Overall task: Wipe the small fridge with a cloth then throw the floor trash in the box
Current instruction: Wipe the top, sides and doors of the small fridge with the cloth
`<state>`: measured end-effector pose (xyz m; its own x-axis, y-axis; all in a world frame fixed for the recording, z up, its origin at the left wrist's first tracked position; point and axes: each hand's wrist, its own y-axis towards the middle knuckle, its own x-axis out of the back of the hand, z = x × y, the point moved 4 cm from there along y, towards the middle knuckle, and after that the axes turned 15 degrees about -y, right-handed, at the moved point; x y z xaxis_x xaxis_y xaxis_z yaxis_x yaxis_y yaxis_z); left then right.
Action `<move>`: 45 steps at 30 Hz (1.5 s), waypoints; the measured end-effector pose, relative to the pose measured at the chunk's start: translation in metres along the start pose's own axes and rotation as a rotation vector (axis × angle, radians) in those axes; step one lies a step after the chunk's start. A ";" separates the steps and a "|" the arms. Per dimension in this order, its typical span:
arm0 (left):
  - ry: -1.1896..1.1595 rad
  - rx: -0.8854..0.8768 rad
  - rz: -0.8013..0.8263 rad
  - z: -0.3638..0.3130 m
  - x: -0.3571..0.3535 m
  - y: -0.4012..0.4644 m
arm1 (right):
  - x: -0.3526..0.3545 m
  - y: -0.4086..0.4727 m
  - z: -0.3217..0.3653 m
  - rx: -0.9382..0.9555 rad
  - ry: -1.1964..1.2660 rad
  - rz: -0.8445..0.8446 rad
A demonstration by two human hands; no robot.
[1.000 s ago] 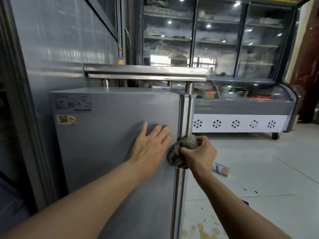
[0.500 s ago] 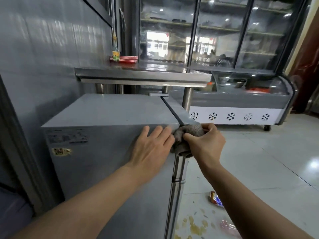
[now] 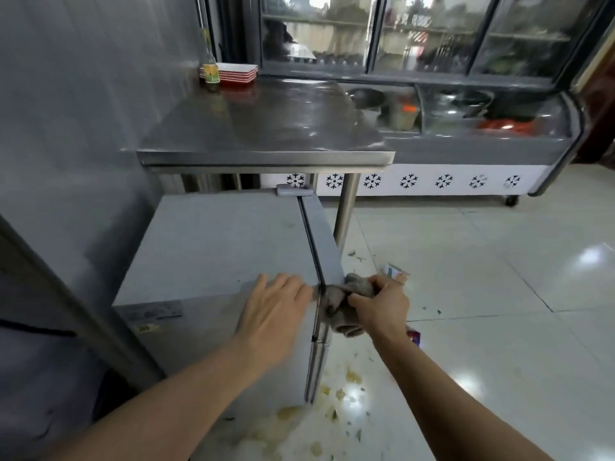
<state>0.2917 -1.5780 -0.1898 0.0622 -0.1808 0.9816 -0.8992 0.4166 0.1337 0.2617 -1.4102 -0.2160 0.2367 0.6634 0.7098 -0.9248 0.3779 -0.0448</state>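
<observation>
Cloth (image 3: 342,306) bunched in right hand (image 3: 382,307) fingers at fridge (image 3: 216,247) corner; left hand (image 3: 276,311) flat.

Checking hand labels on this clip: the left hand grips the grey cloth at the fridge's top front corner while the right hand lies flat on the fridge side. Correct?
Not quite: the hands are swapped. In the head view the right hand grips the grey cloth at the top front corner of the fridge, while the left hand lies flat on the fridge side.

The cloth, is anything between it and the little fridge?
No, nothing visible. The right hand grips the cloth straight against the fridge's top front corner, while the left hand rests flat beside it.
</observation>
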 end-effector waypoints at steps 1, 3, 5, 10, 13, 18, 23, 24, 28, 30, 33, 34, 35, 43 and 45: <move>-0.023 0.025 0.008 -0.003 0.009 -0.001 | 0.009 -0.004 0.002 -0.013 0.019 0.040; -0.050 0.070 0.032 -0.011 0.027 -0.001 | 0.030 -0.012 0.008 0.001 0.047 0.107; -0.067 0.106 0.068 -0.020 0.045 0.000 | 0.057 -0.020 0.015 0.033 0.043 0.150; -0.104 0.181 0.096 -0.049 0.087 0.009 | 0.130 -0.031 0.027 0.100 -0.004 0.218; -0.131 0.222 0.101 -0.073 0.107 0.014 | 0.170 -0.033 0.026 0.144 -0.022 0.264; -0.170 0.270 0.073 -0.112 0.131 0.030 | 0.225 -0.026 0.020 0.194 -0.014 0.276; -0.231 0.350 0.044 -0.135 0.141 0.051 | 0.250 0.003 0.020 0.209 -0.023 0.276; -0.239 0.380 0.034 -0.137 0.141 0.057 | 0.250 0.011 0.022 0.219 -0.026 0.284; -0.243 0.490 -0.001 -0.134 0.139 0.085 | 0.243 0.050 0.032 0.257 -0.074 0.337; -0.260 0.517 -0.031 -0.128 0.136 0.103 | 0.236 0.073 0.037 0.295 -0.109 0.369; -0.290 0.576 -0.086 -0.116 0.129 0.133 | 0.221 0.108 0.041 0.335 -0.107 0.434; -0.285 0.597 -0.101 -0.111 0.126 0.142 | 0.216 0.120 0.044 0.351 -0.112 0.460; -0.287 0.628 -0.105 -0.106 0.123 0.150 | 0.210 0.132 0.047 0.368 -0.128 0.486; -0.300 0.864 -0.060 -0.089 0.108 0.174 | 0.178 0.196 0.070 0.510 -0.173 0.686; -0.289 0.925 -0.066 -0.090 0.107 0.178 | 0.172 0.207 0.075 0.552 -0.182 0.735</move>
<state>0.1773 -1.4435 -0.0493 0.1266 -0.4419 0.8881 -0.8905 -0.4451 -0.0945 0.0882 -1.2664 -0.0504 -0.4701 0.4855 0.7371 -0.8456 -0.4872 -0.2184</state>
